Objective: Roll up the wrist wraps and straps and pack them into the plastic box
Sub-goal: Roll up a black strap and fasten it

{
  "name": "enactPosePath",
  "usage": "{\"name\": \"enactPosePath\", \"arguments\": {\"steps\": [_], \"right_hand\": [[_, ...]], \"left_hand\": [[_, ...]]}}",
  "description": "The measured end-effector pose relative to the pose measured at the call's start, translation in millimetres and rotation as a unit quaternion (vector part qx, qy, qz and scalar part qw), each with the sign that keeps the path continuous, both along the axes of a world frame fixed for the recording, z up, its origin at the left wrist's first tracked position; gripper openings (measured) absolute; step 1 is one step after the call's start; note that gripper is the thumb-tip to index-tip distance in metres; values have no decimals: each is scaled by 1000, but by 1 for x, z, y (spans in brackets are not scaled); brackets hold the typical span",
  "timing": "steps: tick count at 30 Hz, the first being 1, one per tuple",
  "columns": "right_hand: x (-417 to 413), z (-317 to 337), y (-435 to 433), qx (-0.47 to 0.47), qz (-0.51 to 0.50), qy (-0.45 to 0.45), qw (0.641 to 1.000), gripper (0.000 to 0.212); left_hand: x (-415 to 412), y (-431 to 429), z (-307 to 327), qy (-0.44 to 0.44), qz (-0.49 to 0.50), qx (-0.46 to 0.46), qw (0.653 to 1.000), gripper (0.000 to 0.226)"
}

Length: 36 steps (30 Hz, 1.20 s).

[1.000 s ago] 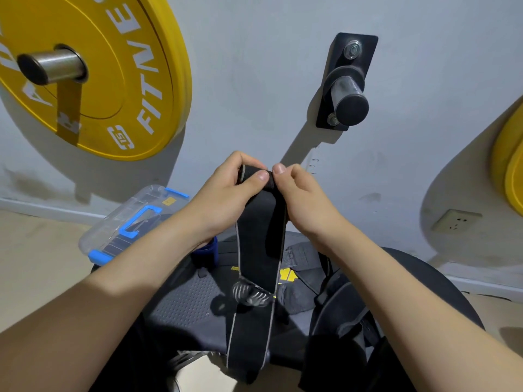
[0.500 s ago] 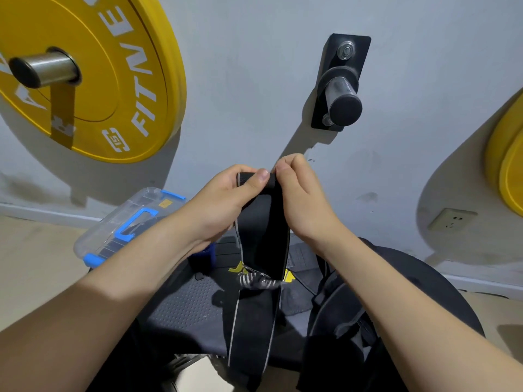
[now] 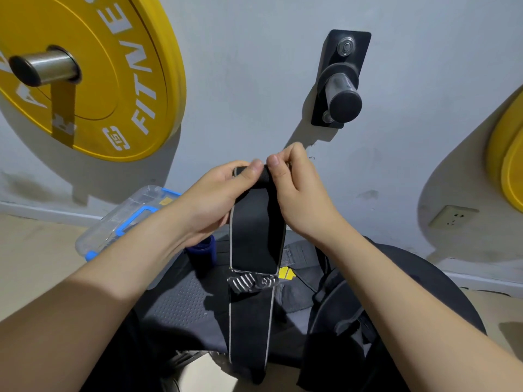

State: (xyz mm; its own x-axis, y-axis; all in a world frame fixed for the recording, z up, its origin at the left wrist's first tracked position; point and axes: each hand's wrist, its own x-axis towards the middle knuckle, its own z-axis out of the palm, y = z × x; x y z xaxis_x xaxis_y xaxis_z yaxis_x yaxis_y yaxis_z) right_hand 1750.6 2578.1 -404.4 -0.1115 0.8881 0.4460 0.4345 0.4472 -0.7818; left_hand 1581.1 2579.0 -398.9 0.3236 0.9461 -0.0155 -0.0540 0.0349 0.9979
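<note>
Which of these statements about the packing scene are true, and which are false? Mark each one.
1. Both the left hand and the right hand pinch the rolled top end of the black wrap. True.
2. The black wrap is fully rolled up. False: most of it hangs unrolled below the hands.
3. The plastic box sits on the person's left. True.
4. The blue roll lies inside the plastic box. False: it sits outside, beside the box.
5. The middle wall peg carries a yellow plate. False: it is bare; the yellow plate hangs on another peg to its left.
</note>
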Motion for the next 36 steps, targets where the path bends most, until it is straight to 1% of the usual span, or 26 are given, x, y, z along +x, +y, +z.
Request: {"name": "enactPosePath", "arguments": {"steps": [1,2,4,5,6,9,12,14,16,18,20,22,23,26,27,28,30,31,34,36], "right_hand": [[0,0,-1,10,13,1,1000,16],[-1,0,-2,11,29,0,1000,9],[1,0,-4,-9,59,9,998,2],[1,1,-5,-18,71,11,997,4],[2,2,-7,-21,84,5,996,10],[2,4,-12,-22,77,-17,997,25],[-2,6,-16,-22,44,-7,999,23],[-6,6,-18,-53,54,13,997,20],[-7,3,-20,-97,87,26,991,28],[-5,0,-22,-113,119,7,986,42],[-3,0,-22,-115,127,-31,985,48],[-1,-2,-16,-97,86,-42,991,45],[0,-3,-13,-80,59,-35,994,40],[1,-4,-8,-27,32,-6,999,17],[2,-4,-7,-13,34,-2,999,13],[3,-4,-8,-2,35,3,999,11],[4,-2,-8,12,44,20,999,13],[6,-2,-8,12,56,30,998,15],[13,-3,-6,-38,92,64,993,23],[16,-5,-4,-84,92,82,989,23]], "left_hand": [[-2,1,1,6,-7,0,1000,48],[-4,1,2,8,-7,2,1000,47],[-11,3,1,6,10,22,1000,32],[-15,3,0,8,14,32,999,27],[-17,3,0,9,11,41,999,27],[-17,-1,-1,8,6,63,998,34],[-7,-5,-1,-24,32,54,998,36],[-3,-6,-2,-32,35,33,998,46],[-5,-7,-3,-27,27,21,999,56],[-10,-7,-2,-5,21,30,999,62],[-13,-6,-2,15,33,53,998,52],[-13,-5,-3,34,46,87,995,37],[-13,-4,-3,48,46,107,992,32],[-16,0,-6,68,41,131,988,19],[-17,0,-5,64,43,123,989,21],[-17,0,-5,57,41,108,992,28],[-17,0,-5,54,22,84,995,46],[-17,0,-5,58,14,87,994,48],[-23,3,-7,58,6,115,992,40],[-26,3,-9,67,5,134,989,32]]}}
